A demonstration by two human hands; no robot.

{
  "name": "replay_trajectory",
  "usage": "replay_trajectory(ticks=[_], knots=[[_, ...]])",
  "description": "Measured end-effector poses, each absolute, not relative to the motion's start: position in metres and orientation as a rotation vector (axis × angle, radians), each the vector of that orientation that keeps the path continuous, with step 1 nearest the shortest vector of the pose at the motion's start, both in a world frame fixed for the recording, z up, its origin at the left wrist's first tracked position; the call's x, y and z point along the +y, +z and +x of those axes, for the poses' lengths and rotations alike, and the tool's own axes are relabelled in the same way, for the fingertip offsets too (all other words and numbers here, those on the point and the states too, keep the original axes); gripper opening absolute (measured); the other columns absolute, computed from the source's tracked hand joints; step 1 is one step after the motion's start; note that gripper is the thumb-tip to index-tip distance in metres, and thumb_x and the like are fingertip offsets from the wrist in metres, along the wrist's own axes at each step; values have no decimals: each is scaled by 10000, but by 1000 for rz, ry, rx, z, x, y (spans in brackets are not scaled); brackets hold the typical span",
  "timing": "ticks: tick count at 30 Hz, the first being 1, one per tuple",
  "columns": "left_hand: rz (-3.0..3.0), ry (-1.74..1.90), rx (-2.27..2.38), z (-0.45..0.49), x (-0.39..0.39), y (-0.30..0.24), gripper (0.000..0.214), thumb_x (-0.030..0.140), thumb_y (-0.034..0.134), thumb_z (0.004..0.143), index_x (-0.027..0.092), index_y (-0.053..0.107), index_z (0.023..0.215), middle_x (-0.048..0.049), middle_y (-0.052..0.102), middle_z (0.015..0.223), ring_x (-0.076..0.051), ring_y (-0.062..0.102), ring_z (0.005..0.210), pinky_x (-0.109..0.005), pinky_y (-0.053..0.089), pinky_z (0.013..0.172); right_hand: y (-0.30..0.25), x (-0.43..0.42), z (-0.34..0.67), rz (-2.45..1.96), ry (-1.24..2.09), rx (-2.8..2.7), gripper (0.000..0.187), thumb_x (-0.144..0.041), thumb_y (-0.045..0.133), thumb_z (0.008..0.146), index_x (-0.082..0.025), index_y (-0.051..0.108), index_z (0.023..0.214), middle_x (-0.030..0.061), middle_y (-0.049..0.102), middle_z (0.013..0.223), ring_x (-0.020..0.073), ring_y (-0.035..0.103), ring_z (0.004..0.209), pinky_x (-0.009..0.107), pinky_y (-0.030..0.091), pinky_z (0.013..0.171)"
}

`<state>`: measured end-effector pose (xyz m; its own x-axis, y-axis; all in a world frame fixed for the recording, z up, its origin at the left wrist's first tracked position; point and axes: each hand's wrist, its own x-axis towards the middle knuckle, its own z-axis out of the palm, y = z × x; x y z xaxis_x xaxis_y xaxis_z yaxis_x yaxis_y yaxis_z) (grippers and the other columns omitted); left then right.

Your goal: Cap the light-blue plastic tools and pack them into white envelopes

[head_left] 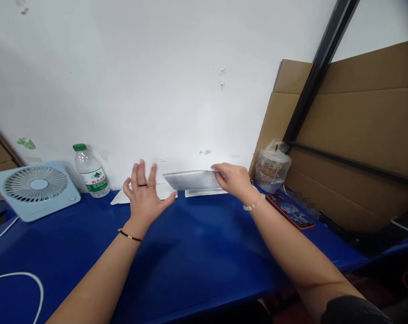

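A thin, flat silvery packet (192, 180) hangs above the far side of the blue table, tilted. My right hand (232, 177) pinches its right end between thumb and fingers. To the left of the packet, my left hand (145, 198) is raised with fingers spread and nothing in it. Behind that hand, a white flat sheet or packet (121, 197) lies against the wall, partly covered. Another white flat piece (205, 193) shows below the silvery packet. What either white piece is, I cannot tell.
On the blue table (197, 252) stand a light blue fan (38, 189) and a green-capped water bottle (92, 173) at left. A bagged drink cup (273, 166) and a phone (291, 210) are at right. Cardboard (365, 135) and a dark post (311, 81) border the right side. A white cable (24, 273) lies front left.
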<state>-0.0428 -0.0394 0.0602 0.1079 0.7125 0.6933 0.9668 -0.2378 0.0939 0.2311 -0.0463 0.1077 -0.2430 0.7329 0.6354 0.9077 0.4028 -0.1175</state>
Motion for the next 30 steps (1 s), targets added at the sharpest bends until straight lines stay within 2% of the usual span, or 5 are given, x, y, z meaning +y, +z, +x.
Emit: replay_trajectory(ticks=[9, 13, 18, 24, 30], knots=[[-2550, -522, -1351, -3, -66, 45, 802, 282, 633, 679, 238, 321, 1416, -125, 567, 1192, -286, 532, 1077, -403, 308, 923, 64, -69, 239, -1193, 733, -1745, 226, -344, 596, 790, -224, 671, 966, 17, 665, 888, 193, 587, 803, 297, 444, 694], [-2549, -470, -1470, -10, -55, 38, 767, 268, 618, 646, 235, 378, 1374, -114, 587, 1111, -280, 543, 1027, -394, 315, 881, 35, -59, 258, -1013, 864, -1436, 297, -323, 636, 749, -251, 606, 1035, 34, 603, 1086, 185, 572, 890, 286, 471, 695], [-2454, -511, -1531, -17, -53, 42, 678, 277, 578, 677, 228, 424, 1336, -112, 593, 1081, -285, 538, 1010, -413, 296, 902, 26, -60, 261, -983, 750, -1479, 137, -325, 660, 728, -228, 632, 821, 49, 565, 1131, 200, 569, 909, 328, 477, 738], [-2371, -347, -1313, 4, -65, 97, 645, 157, 560, 700, 220, 439, 1331, -132, 597, 1063, -306, 502, 1034, -450, 257, 909, 8, -53, 229, -881, 1422, -723, 287, -494, 446, 849, -221, 531, 872, 38, 610, 836, 197, 602, 701, 357, 504, 625], [-2429, -228, -1098, 54, -83, 153, 256, 117, 521, 798, 167, 658, 1008, -130, 625, 930, -289, 499, 992, -435, 252, 879, -9, -48, 212, -748, 1725, -415, 273, -406, 367, 914, -200, 529, 988, 47, 677, 803, 204, 656, 712, 367, 524, 634]])
